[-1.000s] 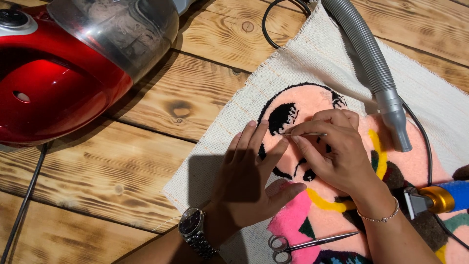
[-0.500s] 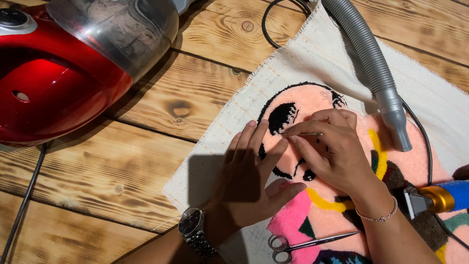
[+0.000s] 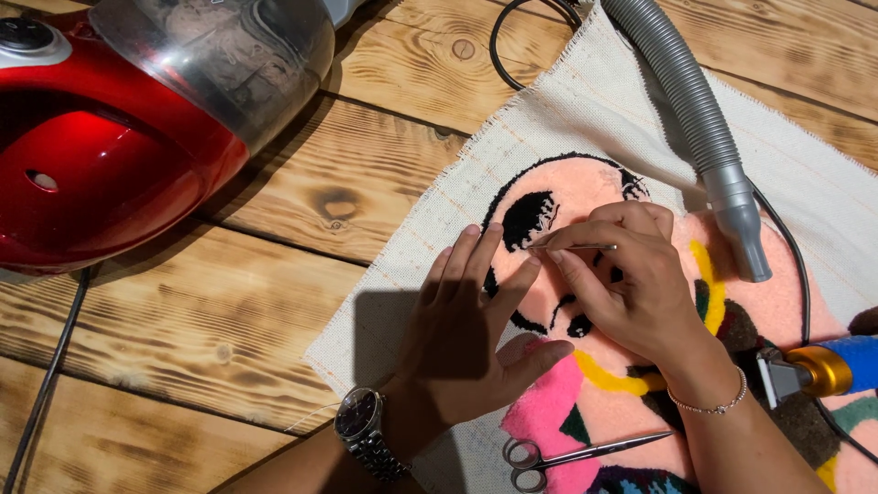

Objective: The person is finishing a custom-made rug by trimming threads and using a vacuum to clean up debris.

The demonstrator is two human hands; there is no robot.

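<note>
Bare forearms, a steel-link wristwatch with dark dial on the left, a thin beaded bracelet on the right.

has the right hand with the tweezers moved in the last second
No. The right hand holds the tweezers at the same spot beside the black eye patch of the tufted rug.

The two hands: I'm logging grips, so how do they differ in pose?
The left hand lies flat, fingers spread, on the tufted rug; the right hand is curled, pinching thin metal tweezers. The left wears a wristwatch, the right a thin bracelet. Both rest on the rug.
</note>
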